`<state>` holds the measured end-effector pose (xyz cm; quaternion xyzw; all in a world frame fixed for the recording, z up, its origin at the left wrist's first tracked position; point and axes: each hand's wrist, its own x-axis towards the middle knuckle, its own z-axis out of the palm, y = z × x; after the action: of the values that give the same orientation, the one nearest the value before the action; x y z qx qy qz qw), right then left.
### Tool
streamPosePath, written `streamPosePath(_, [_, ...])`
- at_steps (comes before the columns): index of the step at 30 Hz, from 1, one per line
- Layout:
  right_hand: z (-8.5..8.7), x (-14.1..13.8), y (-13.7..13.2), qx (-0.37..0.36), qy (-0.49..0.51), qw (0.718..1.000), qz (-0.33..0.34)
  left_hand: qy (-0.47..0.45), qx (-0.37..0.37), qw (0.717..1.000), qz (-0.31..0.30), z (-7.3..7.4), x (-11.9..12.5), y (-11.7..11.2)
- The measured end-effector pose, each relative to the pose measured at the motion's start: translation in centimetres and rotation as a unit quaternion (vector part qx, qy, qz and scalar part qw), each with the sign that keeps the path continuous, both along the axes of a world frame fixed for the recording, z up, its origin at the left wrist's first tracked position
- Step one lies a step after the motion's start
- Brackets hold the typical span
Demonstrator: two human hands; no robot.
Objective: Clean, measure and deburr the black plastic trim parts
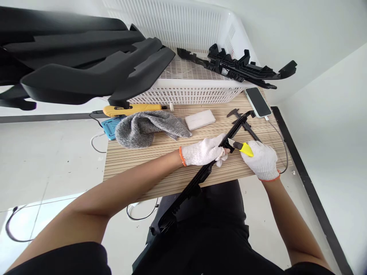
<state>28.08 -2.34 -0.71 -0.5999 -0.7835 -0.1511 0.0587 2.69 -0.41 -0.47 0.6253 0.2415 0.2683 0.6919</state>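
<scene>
My left hand (205, 151), in a white knit glove with an orange cuff, is closed around a long black plastic trim part (197, 178). The part slants from my lap up across the table, its far end near the caliper (247, 126). In my right hand (260, 159), gloved alike, is a yellow-handled utility knife (247, 149). Its blade points left and lies against or just over the part's edge, beside my left fingers; whether it touches I cannot tell.
On the wood-grain table (172, 177) lie a grey cloth (146, 128), a white block (200, 119), a yellow tool (133, 109), a blue box (111, 127) and a phone (258, 102) with its cable. Behind stands a white basket (195, 93) with black parts (237, 67); more black panels (86, 78) overhang at left.
</scene>
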Motion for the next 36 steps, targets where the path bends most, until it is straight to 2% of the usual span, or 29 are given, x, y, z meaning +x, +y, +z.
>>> streamPosePath(6, [-0.2,-0.3,-0.3,0.004,-0.013,1.000,-0.011,0.005,0.019,1.000,0.001,0.1,0.0,0.0])
streamPosePath(15, [-0.1,-0.5,-0.3,-0.026,-0.033,0.999,-0.030,0.007,0.019,1.000,0.004,0.2,0.0,0.0])
streamPosePath(21, [-0.4,-0.4,-0.4,-0.029,-0.040,0.998,-0.036,0.010,-0.009,1.000,-0.003,0.3,-0.1,0.0])
streamPosePath(28, [-0.6,-0.7,-0.7,-0.016,-0.036,0.998,-0.044,0.005,0.008,1.000,-0.003,0.4,-0.1,0.3])
streamPosePath(36, [-0.5,-1.8,-1.5,-0.013,-0.027,0.996,-0.085,-0.001,-0.014,1.000,0.012,0.2,0.0,0.3])
